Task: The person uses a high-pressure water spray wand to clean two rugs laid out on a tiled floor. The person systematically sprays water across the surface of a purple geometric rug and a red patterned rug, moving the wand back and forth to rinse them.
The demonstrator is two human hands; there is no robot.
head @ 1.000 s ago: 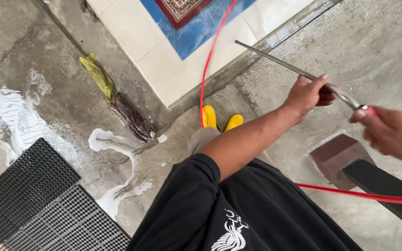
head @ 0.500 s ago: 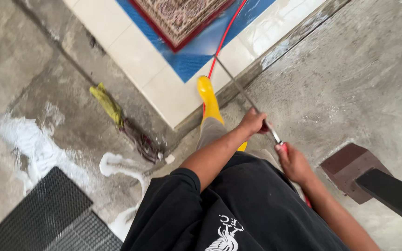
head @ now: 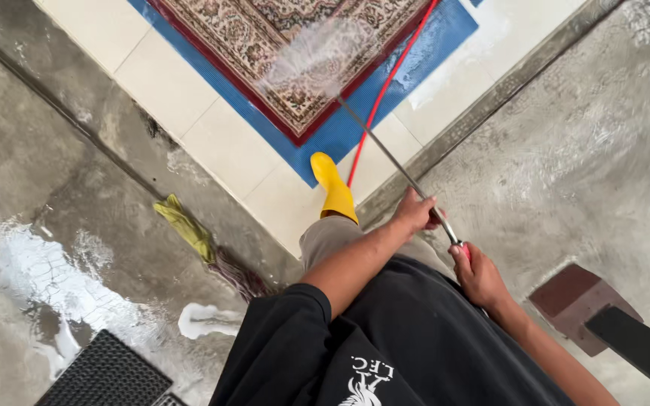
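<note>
Slim metal spray wand (head: 393, 158) runs up and away from the person's lap toward the top of the view, its tip over a patterned, dark-red-bordered woven rug (head: 280, 53), where a white fan of water spray (head: 314, 56) spreads across the pile. Left hand (head: 415, 213) is clenched around the wand's shaft, fingers wrapped over it. Right hand (head: 478, 274) sits lower, closed around the red grip (head: 462, 248) at the wand's near end. A thin red hose (head: 385, 90) trails from below the wand across a blue ribbed mat (head: 340, 131) that lies under the rug on pale floor tiles (head: 152, 83).

Half a second ago the wand pointed at the mat's edge with no spray showing; now its tip lies over the rug and water is fanning out. A second ago both hands held it higher and off to the right, over the bare concrete. The view has also shifted toward the rug, so more of the pattern shows.

One yellow rubber boot (head: 334, 188) stands on the tiles just beside the mat's corner. On the wet grey concrete (head: 581, 150) to the left lie a yellow-green rag with a dark frayed end (head: 197, 240), patches of white foam (head: 47, 274) and a black grid drain cover (head: 107, 376). At lower right sits a dark brown block (head: 573, 297) with a black bar (head: 641, 349) touching it.
</note>
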